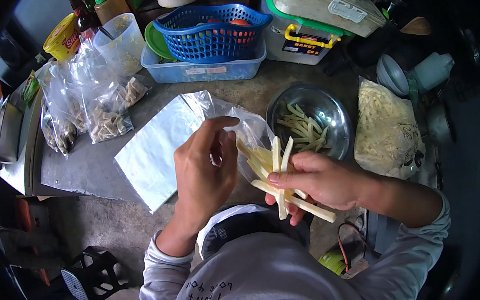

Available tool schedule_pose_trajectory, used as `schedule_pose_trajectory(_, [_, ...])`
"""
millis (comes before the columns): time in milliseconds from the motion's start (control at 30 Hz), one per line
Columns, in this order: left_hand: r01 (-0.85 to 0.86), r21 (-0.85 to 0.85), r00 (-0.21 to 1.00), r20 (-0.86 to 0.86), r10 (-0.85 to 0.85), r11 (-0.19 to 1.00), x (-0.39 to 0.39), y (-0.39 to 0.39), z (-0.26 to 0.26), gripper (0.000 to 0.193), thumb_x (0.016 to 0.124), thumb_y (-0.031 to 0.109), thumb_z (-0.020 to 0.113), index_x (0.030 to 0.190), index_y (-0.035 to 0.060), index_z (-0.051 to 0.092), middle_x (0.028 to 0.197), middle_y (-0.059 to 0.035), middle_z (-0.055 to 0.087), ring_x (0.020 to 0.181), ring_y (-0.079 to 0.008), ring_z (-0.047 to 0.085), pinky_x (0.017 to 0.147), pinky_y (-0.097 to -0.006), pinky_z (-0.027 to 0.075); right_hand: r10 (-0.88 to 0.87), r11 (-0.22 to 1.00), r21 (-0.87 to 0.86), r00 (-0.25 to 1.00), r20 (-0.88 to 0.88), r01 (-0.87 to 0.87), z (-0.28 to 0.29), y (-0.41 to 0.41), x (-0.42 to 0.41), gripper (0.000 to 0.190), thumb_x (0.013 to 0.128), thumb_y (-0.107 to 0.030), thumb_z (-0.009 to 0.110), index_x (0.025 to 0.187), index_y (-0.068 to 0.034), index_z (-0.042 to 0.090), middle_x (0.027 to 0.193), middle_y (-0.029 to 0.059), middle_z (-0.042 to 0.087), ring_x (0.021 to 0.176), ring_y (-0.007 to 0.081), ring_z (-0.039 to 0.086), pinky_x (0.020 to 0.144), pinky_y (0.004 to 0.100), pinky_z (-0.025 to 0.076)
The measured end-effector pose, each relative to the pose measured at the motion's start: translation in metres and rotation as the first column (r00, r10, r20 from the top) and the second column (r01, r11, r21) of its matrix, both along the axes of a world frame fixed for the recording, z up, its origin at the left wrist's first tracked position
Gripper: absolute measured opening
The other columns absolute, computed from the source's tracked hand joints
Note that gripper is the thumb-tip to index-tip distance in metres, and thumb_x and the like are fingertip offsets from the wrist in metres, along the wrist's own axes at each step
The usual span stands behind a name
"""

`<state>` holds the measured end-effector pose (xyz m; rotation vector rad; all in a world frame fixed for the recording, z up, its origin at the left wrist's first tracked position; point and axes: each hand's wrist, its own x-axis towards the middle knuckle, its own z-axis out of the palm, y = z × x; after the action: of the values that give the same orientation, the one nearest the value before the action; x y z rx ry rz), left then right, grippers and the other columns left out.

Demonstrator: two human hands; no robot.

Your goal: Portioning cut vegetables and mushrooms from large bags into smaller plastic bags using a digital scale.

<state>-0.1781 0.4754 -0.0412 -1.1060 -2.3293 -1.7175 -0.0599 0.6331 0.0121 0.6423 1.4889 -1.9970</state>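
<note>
My right hand (322, 179) grips a bunch of pale raw potato sticks (284, 166), with the thumb across them and several sticking out at angles. Close on its left is my left hand (207, 164), fingers curled and the index finger bent over the top. Clear plastic film (250, 123) spreads behind and between the hands; whether the left fingers pinch it cannot be told. Flat plastic bags (151, 147) lie in a stack on the table, partly behind the left hand. Beyond my right hand, a steel bowl (341, 120) holds more cut sticks (307, 130).
A large filled bag of cut sticks (383, 127) stands right of the bowl. Smaller filled bags (107, 118) crowd the left, near a plastic jug (121, 43) and bottles. A blue basket (211, 33) rests on a tub (203, 74); a lidded box (303, 41) stands behind. A black stool (93, 274) is below.
</note>
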Motion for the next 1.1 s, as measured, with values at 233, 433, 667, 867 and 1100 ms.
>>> schedule_pose_trajectory(233, [0.033,-0.008,0.995,0.097,-0.032,0.999,-0.003,-0.001,-0.006,0.017,0.089,-0.001,0.058,0.105,-0.0021,0.064,0.058,-0.0060,0.061,0.056,-0.0096,0.061,0.054,-0.0220,0.047,-0.058,0.996,0.061,0.998,-0.019,0.059,0.000,0.005,-0.001,0.029,0.099,-0.024,0.051,0.110,0.003,0.052,0.091,0.0100,0.060,0.062,0.0111,0.059,0.056,0.0283,0.057])
schedule_pose_trajectory(433, [0.186,0.020,0.976,-0.118,-0.183,0.982,0.015,-0.001,-0.004,0.032,0.082,0.000,0.068,0.113,0.0028,0.062,0.066,-0.0065,0.061,0.052,-0.0144,0.057,0.049,-0.0285,0.046,0.035,0.985,0.174,0.990,-0.134,-0.011,0.002,0.007,-0.011,0.028,0.098,-0.024,0.054,0.108,0.002,0.052,0.085,0.0089,0.059,0.057,0.0116,0.058,0.051,0.0271,0.052])
schedule_pose_trajectory(667, [0.144,-0.023,0.984,-0.105,-0.146,0.989,0.018,-0.005,-0.007,0.028,0.081,-0.006,0.063,0.108,0.0004,0.065,0.067,-0.0070,0.062,0.057,-0.0101,0.058,0.055,-0.0236,0.046,-0.128,0.987,0.084,0.987,-0.097,0.136,-0.009,0.009,-0.023,0.028,0.100,-0.026,0.050,0.115,-0.003,0.052,0.095,0.0096,0.064,0.066,0.0094,0.058,0.051,0.0240,0.051])
schedule_pose_trajectory(867, [0.077,0.002,0.997,-0.009,-0.077,0.997,0.012,-0.009,-0.012,0.025,0.082,-0.005,0.062,0.106,0.0027,0.063,0.059,-0.0058,0.054,0.049,-0.0122,0.052,0.049,-0.0257,0.043,-0.245,0.963,0.085,0.964,-0.104,0.254,-0.005,0.013,-0.023,0.032,0.100,-0.026,0.049,0.122,-0.003,0.049,0.104,0.0114,0.064,0.065,0.0089,0.055,0.051,0.0226,0.046])
schedule_pose_trajectory(1100, [0.245,0.000,0.964,0.104,-0.243,0.970,0.020,-0.009,0.003,0.023,0.083,-0.006,0.061,0.105,-0.0006,0.062,0.064,-0.0056,0.060,0.058,-0.0084,0.058,0.056,-0.0228,0.046,-0.330,0.940,0.018,0.921,-0.207,0.341,-0.010,0.008,-0.018,0.031,0.100,-0.023,0.049,0.125,-0.004,0.048,0.105,0.0096,0.062,0.072,0.0101,0.058,0.058,0.0240,0.050])
